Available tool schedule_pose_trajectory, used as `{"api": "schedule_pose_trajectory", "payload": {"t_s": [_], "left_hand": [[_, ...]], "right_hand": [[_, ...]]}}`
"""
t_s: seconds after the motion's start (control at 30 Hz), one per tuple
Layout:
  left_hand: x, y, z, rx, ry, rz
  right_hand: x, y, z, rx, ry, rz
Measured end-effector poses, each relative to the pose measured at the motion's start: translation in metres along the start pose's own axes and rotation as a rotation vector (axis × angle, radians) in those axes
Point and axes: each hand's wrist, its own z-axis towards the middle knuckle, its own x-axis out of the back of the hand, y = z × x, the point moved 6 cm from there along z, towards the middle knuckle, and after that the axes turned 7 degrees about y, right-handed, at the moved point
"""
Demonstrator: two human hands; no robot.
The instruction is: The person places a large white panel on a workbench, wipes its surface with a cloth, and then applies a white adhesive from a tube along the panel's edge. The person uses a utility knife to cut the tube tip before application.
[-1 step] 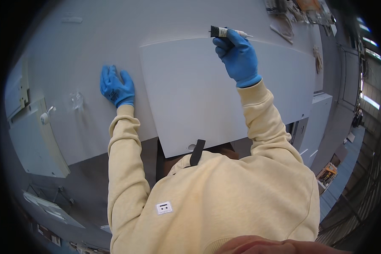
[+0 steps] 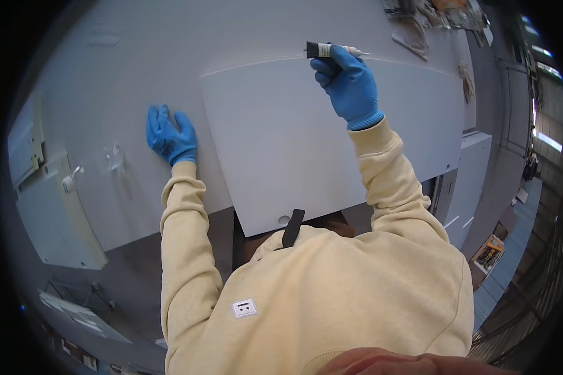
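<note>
My right hand [image 2: 351,87], in a blue glove, is closed around a small glue-like tube [image 2: 333,51]. The tube lies nearly level above the far part of a large white panel [image 2: 281,144], its thin white nozzle pointing right and its dark end left. What the tube contains cannot be seen. To the left of that panel, my left hand [image 2: 171,136], also gloved in blue, rests on the pale tabletop [image 2: 137,75] with fingers stretched and nothing held. A round hole shows at the panel's near edge, close to my body.
Clear crumpled plastic [image 2: 114,157] and a small white roll [image 2: 68,183] lie left of my left hand. Pale panels [image 2: 59,215] stand at the far left. Bags and loose gloves [image 2: 410,37] sit at the back right; another glove [image 2: 466,81] lies near the right edge.
The whole view has shifted very slightly. Both hands keep the same pose, and the tube is still in my right hand.
</note>
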Motion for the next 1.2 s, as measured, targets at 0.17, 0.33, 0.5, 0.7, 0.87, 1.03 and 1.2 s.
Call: {"api": "schedule_pose_trajectory", "payload": {"t_s": [0.17,0.33,0.5,0.7,0.87,1.03,1.2], "left_hand": [[-0.006,0.009,-0.001,-0.062,0.003,0.019],[-0.016,0.032,0.018,0.095,-0.108,0.158],[-0.036,0.230,0.041,-0.207,-0.001,-0.135],[-0.127,0.503,0.026,-0.591,-0.286,-0.587],[-0.228,0.588,0.001,-0.663,-0.523,-0.336],[-0.257,0.591,-0.018,-0.684,-0.601,-0.209],[-0.256,0.590,-0.012,-0.697,-0.629,-0.197]], "right_hand": [[0.065,-0.064,-0.004,0.151,0.211,-0.171],[0.181,-0.139,0.036,0.292,0.366,-0.200],[0.266,-0.197,0.092,0.294,0.445,-0.260],[0.327,-0.231,0.163,0.225,0.489,-0.341],[0.334,-0.223,0.227,0.091,0.511,-0.567],[0.368,-0.230,0.235,0.185,0.646,-1.070],[0.377,-0.241,0.234,0.238,0.607,-1.082]]}}
